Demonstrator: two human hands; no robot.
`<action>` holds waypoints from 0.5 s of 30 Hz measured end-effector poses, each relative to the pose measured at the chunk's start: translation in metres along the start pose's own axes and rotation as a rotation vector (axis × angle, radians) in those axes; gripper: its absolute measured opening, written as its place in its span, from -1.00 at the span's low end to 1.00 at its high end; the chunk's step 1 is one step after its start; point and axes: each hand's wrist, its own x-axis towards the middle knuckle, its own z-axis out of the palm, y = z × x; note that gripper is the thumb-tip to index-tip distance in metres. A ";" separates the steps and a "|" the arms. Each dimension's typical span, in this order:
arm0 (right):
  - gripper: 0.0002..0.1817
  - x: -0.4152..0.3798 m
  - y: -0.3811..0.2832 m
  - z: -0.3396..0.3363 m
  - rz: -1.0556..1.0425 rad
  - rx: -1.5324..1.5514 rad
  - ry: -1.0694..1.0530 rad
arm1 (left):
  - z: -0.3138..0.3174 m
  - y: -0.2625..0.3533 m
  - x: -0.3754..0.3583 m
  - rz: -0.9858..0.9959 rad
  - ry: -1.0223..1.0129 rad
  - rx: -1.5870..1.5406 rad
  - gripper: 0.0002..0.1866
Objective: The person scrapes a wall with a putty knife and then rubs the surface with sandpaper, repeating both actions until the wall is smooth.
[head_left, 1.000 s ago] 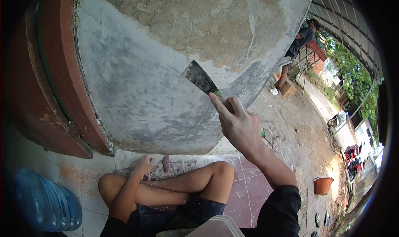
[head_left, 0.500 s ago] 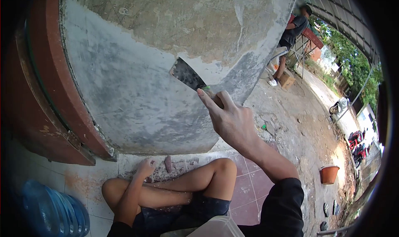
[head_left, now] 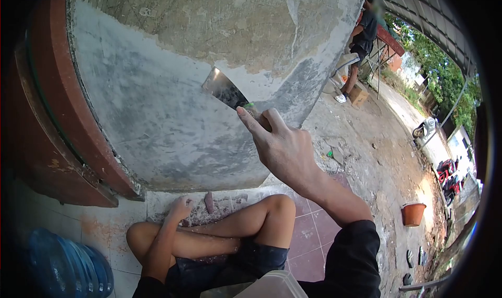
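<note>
My right hand (head_left: 285,146) grips the handle of a putty knife (head_left: 226,87), index finger stretched along it toward the blade. The broad metal blade lies over the grey plastered wall (head_left: 151,110), just below the edge of a rougher, browner patch. Light glints off the blade's far corner. Down by my crossed legs, my left hand (head_left: 180,208) is loosely curled, with nothing visible in it. A small reddish-brown piece (head_left: 209,203) lies on the dusty floor just right of that hand.
A clear blue water jug (head_left: 70,264) lies at lower left, below a red-brown curved panel (head_left: 57,78). A translucent plastic container (head_left: 277,286) is at my lap. On the right are an orange bucket (head_left: 413,214), sandals (head_left: 409,259), and another person (head_left: 364,34) standing beyond the wall.
My right hand and the putty knife have shifted slightly left and up along the wall, and the blade now catches light. My left hand stays by my legs.
</note>
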 end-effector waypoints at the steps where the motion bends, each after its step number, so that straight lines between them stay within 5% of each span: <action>1: -0.35 -0.002 0.000 -0.002 -0.002 0.035 -0.019 | 0.002 -0.006 -0.003 -0.008 0.002 0.007 -0.76; 15: -0.33 0.001 -0.007 -0.001 0.009 0.072 -0.027 | 0.001 -0.008 -0.006 -0.005 -0.004 0.028 -0.74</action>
